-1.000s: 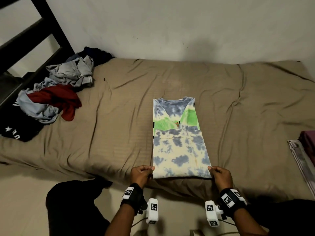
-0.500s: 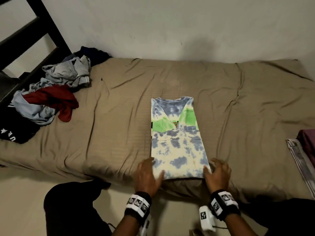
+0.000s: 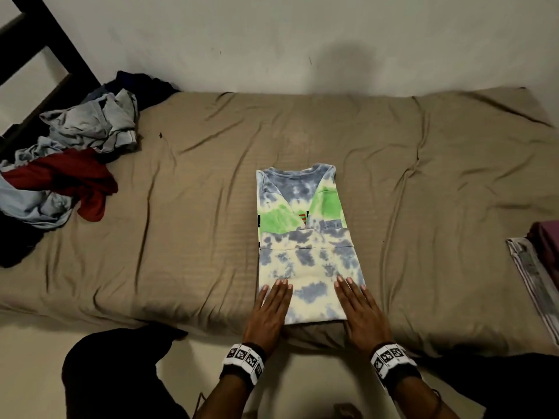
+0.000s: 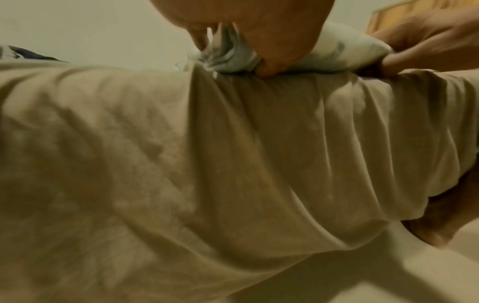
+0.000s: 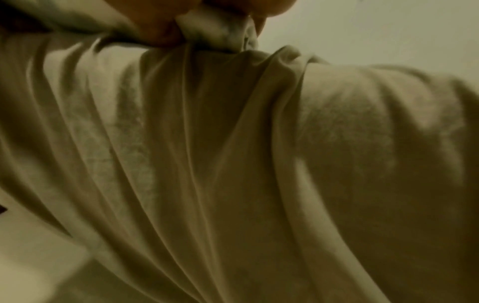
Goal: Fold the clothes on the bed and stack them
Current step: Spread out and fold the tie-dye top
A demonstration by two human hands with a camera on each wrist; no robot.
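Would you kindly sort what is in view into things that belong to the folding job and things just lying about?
Job:
tie-dye shirt, under left hand and right hand
unfolded pile
folded stack
bed

Lying about:
dark frame

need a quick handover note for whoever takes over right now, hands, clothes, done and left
Left hand and right hand: both open, flat on the near end of the tie-dye shirt.
Shirt lies mid-bed, sides folded in, not yet folded in half.
Unfolded pile sits at the bed's left end; folded stack at the right edge.
Left to do: finish this shirt, stack it, then fold the pile.
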